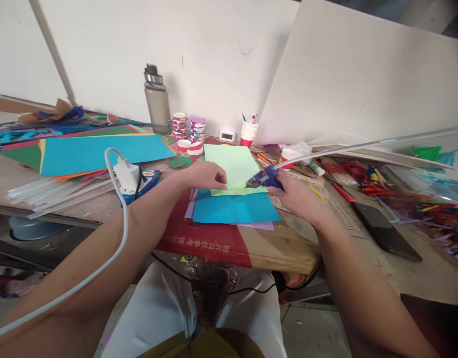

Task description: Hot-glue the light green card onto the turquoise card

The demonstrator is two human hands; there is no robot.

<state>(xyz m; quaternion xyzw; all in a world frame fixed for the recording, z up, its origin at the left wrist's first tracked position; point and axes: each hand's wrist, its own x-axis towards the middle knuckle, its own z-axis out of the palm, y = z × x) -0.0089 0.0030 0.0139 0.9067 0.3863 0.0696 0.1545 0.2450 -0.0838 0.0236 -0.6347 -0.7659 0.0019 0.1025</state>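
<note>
Wrapping its fingers round the glue gun (268,178), the right hand (296,195) points it at the green sheet (232,164), which overlies a blue sheet (236,209). The left hand (208,175) touches the green sheet, fingers curled; whether they pinch it, I cannot tell. A clear rod (363,145) slants rightward, a cable (125,223) crosses the left arm (149,219); bottle (157,107) and clock (227,135) stand behind.

Bright diffuse indoor light, soft shadow on white panel (214,64) right of bottle (157,105), wide-angle stretch toward edges, craft scraps (428,214) far right blurred, top-right corner dark.
</note>
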